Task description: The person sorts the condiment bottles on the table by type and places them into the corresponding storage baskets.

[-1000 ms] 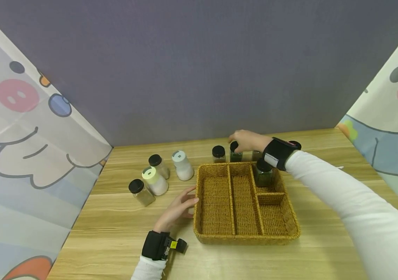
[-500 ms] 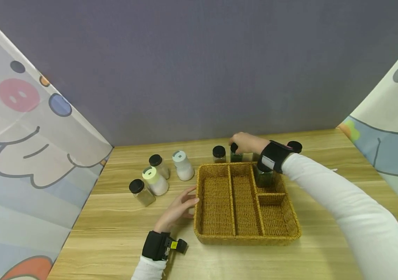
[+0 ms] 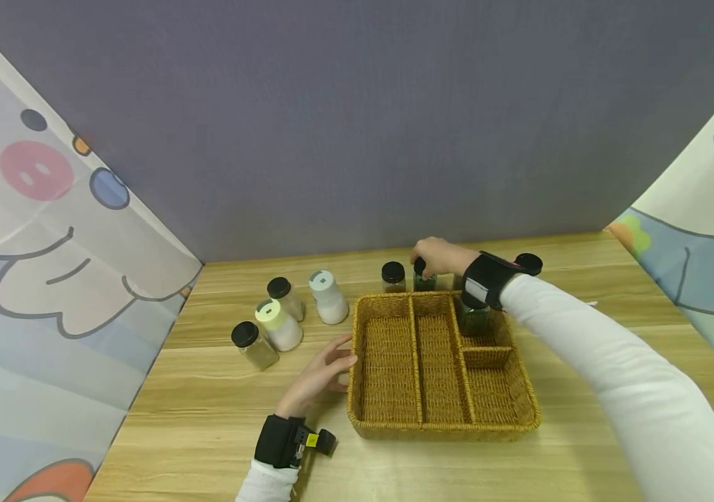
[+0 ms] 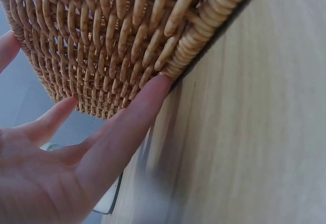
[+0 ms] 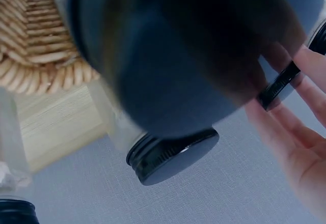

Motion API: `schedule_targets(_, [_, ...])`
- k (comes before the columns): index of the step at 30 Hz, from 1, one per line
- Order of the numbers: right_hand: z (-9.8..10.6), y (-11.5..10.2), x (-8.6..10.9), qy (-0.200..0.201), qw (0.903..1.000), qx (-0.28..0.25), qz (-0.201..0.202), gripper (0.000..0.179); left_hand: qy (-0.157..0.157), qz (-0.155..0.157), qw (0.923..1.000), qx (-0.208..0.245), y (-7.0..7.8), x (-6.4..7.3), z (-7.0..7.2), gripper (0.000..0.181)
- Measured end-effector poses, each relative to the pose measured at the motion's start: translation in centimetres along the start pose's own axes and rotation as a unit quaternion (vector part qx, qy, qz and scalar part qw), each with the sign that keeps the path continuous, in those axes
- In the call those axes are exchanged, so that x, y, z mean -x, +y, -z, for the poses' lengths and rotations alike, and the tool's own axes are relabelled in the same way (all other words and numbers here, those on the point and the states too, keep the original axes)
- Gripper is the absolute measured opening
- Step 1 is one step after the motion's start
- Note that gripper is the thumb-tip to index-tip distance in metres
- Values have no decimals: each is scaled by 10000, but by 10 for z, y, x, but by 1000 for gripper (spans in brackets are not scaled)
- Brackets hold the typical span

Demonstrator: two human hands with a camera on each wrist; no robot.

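Observation:
My right hand (image 3: 441,256) is behind the woven basket (image 3: 445,425) and grips the black lid of a green-filled jar (image 3: 424,282). In the right wrist view its fingers (image 5: 310,102) curl round that lid (image 5: 277,87), while a large dark shape close to the camera covers much of the middle. My left hand (image 3: 316,376) rests against the basket's left wall, and the left wrist view shows its outstretched fingers (image 4: 127,127) touching the weave. Another dark-lidded jar (image 3: 475,319) stands in the basket's back right compartment, partly hidden by the right wrist strap.
Left of the basket stand a pale-lidded white shaker (image 3: 328,300), a yellow-lidded one (image 3: 279,326) and two black-lidded jars (image 3: 256,346). Behind it are more jars, one (image 3: 393,277) left of my right hand and another (image 3: 528,263) at right. A grey wall (image 3: 357,139) closes the back.
Little has changed. The right forearm has shifted slightly, while the right hand stays at the same jar and the left hand stays on the basket.

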State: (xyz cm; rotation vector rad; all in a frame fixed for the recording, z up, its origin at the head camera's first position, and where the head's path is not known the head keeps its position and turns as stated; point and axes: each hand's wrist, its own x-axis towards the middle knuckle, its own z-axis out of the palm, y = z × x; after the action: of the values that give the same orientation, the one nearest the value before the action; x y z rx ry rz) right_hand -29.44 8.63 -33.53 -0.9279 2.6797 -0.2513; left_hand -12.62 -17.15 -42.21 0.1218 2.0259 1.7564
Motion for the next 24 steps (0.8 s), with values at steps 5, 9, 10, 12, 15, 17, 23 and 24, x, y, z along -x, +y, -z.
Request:
schedule_targets(5, [0, 0, -1, -118, 9999, -3, -59, 38, -9, 5, 10000, 64, 0, -1, -1, 62])
schedule_targets(9, [0, -1, -1, -225, 9997, 28, -69, 37, -10, 14, 9999, 114, -1, -1, -2, 62])
schedule_targets(10, [-1, -1, -2, -251, 9996, 63, -65, 36, -5, 12, 9999, 104, 0, -1, -2, 62])
schedule_targets(12, [0, -1, -2, -289, 9995, 133, -43, 35, -8, 14, 10000, 82, 1, 0, -2, 62])
schedule_targets(15, [2, -2, -2, -336, 9993, 146, -44, 35, -25, 3, 10000, 93, -3, -2, -1, 62])
schedule_targets(17, [5, -2, -1, -357, 9993, 65, -54, 37, -26, 1, 9999, 109, -9, -6, 2, 62])
schedule_targets(23, [22, -3, 4, -280, 9995, -83, -74, 38, 9, -29, 9999, 159, -24, -15, 6, 62])
schedule_targets(24, [24, -3, 5, -270, 9996, -74, -81, 37, 13, -37, 9999, 149, -25, -16, 6, 63])
